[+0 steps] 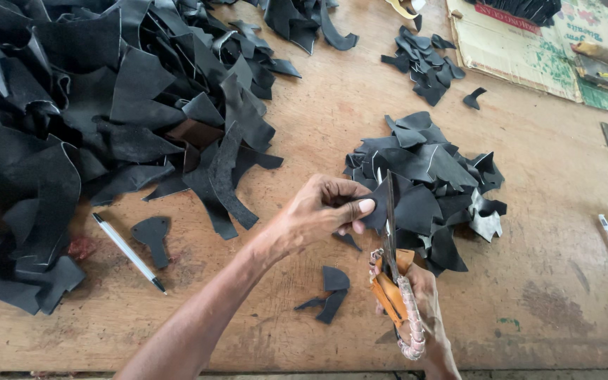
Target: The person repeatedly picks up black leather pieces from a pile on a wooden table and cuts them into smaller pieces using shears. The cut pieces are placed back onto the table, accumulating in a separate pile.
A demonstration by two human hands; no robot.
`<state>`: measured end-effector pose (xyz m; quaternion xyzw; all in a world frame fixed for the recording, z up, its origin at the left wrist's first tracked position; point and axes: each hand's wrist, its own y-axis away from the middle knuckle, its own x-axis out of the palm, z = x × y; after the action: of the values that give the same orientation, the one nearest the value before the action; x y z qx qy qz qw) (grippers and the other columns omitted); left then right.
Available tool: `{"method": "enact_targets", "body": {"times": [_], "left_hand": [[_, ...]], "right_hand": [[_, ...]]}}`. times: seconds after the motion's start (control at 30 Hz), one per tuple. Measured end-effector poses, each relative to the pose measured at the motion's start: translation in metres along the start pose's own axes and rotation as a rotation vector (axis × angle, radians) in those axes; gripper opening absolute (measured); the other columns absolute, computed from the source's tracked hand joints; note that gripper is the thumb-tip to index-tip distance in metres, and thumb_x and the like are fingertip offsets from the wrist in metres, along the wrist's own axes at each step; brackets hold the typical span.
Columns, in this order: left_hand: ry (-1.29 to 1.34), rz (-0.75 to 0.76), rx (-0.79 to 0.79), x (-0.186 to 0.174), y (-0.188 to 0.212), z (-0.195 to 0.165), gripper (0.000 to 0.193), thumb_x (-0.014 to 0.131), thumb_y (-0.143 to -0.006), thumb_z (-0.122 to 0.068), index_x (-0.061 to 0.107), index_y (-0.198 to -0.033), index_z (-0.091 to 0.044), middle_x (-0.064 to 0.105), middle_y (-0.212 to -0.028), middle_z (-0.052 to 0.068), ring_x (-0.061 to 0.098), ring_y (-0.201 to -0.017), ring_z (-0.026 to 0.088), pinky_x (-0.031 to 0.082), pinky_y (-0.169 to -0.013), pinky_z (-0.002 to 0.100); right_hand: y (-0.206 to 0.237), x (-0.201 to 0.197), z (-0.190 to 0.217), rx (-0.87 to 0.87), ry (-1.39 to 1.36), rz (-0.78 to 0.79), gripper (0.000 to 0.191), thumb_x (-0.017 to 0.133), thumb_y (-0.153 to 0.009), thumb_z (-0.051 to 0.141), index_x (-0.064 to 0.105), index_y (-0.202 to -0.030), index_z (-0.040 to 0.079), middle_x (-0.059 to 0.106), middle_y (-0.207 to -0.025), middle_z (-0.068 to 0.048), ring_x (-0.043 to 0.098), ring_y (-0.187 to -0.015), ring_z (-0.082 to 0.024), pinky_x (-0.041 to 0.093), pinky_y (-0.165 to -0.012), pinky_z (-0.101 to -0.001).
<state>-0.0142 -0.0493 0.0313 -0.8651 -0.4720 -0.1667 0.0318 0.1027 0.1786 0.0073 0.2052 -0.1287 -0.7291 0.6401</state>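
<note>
Just in front of the small heap of cut black pieces (427, 186), near the middle of the wooden table (332, 127), the person is trimming a scrap of black leather. The left hand (321, 211) is pinching the black leather piece (376, 204) between thumb and fingers, gripping it at its left edge and holding it up off the table. The right hand (423, 302) is closing around the wrapped handles of the scissors (392, 264), whose blades are pointing away from the person and running up the right edge of the pinched piece.

To my eye the cut is going well when the left fingers are staying clear of the blade line and keeping the leather taut, so the blades are biting cleanly rather than folding the material. Turning the piece into the blades, rather than twisting the scissors, should be giving a smoother outline.

The piece is sitting just left of the blades and touching them, directly above the right hand and between the two hands. Nearer the person than the heap, a few small black offcuts (328, 292) are lying on the table. Well to the left of the heap, a white pen (128, 252) and a shaped black cutout (153, 236) are resting beside the large pile of leather scraps (86, 119).
</note>
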Motion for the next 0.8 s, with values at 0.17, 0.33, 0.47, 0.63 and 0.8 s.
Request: {"method": "enact_targets", "body": {"times": [0.17, 0.33, 0.47, 0.63, 0.8], "left_hand": [[-0.017, 0.012, -0.022, -0.001, 0.0, -0.004, 0.026, 0.07, -0.096, -0.024, 0.078, -0.111, -0.005, 0.072, -0.073, -0.001, 0.065, -0.065, 0.003, 0.051, -0.054, 0.019], [-0.038, 0.052, 0.003, -0.004, 0.004, -0.006, 0.023, 0.068, -0.098, -0.026, 0.077, -0.104, -0.006, 0.073, -0.076, -0.001, 0.068, -0.069, 0.004, 0.056, -0.06, 0.018], [-0.069, 0.015, 0.05, -0.003, 0.006, -0.008, 0.022, 0.069, -0.095, -0.029, 0.075, -0.099, -0.008, 0.074, -0.077, -0.001, 0.072, -0.068, 0.004, 0.061, -0.06, 0.02], [-0.088, 0.059, 0.062, 0.004, 0.005, -0.005, 0.026, 0.069, -0.096, -0.032, 0.077, -0.099, -0.007, 0.076, -0.076, 0.0, 0.068, -0.065, 0.004, 0.056, -0.057, 0.019], [-0.049, 0.061, 0.068, 0.006, 0.004, -0.003, 0.026, 0.07, -0.097, -0.031, 0.078, -0.099, -0.006, 0.076, -0.076, 0.0, 0.066, -0.064, 0.003, 0.054, -0.056, 0.018]], "right_hand": [[0.0, -0.002, -0.001, 0.009, 0.003, 0.005, 0.026, 0.066, -0.091, 0.023, 0.071, -0.104, 0.001, 0.067, -0.087, -0.007, 0.063, -0.066, -0.015, 0.052, -0.055, -0.0297], [0.002, 0.001, 0.0, 0.036, 0.011, 0.004, 0.026, 0.065, -0.091, 0.023, 0.071, -0.104, 0.001, 0.067, -0.087, -0.008, 0.062, -0.066, -0.015, 0.052, -0.056, -0.0293], [0.008, 0.003, 0.007, 0.064, 0.052, 0.017, 0.026, 0.064, -0.092, 0.023, 0.07, -0.104, 0.001, 0.068, -0.087, -0.008, 0.062, -0.066, -0.015, 0.051, -0.056, -0.029], [0.007, 0.001, 0.02, -0.107, 0.119, 0.198, 0.023, 0.066, -0.092, 0.023, 0.066, -0.105, 0.003, 0.065, -0.094, -0.007, 0.064, -0.078, -0.014, 0.056, -0.067, -0.0287], [0.004, -0.002, 0.025, 0.006, 0.064, 0.151, 0.027, 0.062, -0.091, 0.028, 0.068, -0.104, 0.006, 0.066, -0.094, -0.005, 0.066, -0.081, -0.012, 0.058, -0.068, -0.0292]]}}
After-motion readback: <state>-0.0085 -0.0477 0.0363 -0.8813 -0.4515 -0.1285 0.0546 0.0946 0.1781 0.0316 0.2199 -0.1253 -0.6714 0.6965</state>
